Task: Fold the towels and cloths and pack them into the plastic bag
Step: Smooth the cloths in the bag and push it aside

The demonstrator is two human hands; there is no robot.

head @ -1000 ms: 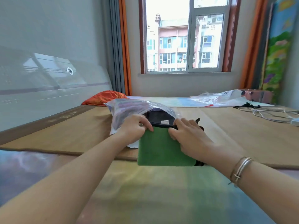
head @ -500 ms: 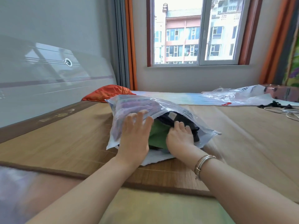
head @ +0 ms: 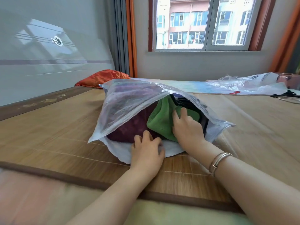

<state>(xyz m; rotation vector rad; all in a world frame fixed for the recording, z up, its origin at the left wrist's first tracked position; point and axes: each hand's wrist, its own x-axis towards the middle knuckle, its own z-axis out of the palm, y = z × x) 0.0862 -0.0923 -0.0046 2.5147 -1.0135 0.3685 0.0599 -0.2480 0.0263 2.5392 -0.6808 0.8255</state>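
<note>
I see a green cloth beside a dark purple towel and a black cloth inside the translucent white plastic bag. The bamboo mat is tan with a brown border, and an orange pillow lies behind it.

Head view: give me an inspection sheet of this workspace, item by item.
Surface: woven bamboo mat with brown border.
Job's things: clear plastic bag lying open toward the person; green towel, maroon cloth and dark cloth inside.
Clutter: orange cushion behind; second plastic bag far right.
Hands: left hand rests at the bag's mouth on its lower lip; right hand presses the green towel, fingers straight.
Cables: pale cord, right edge.
Surroundings: window, orange curtains.
</note>
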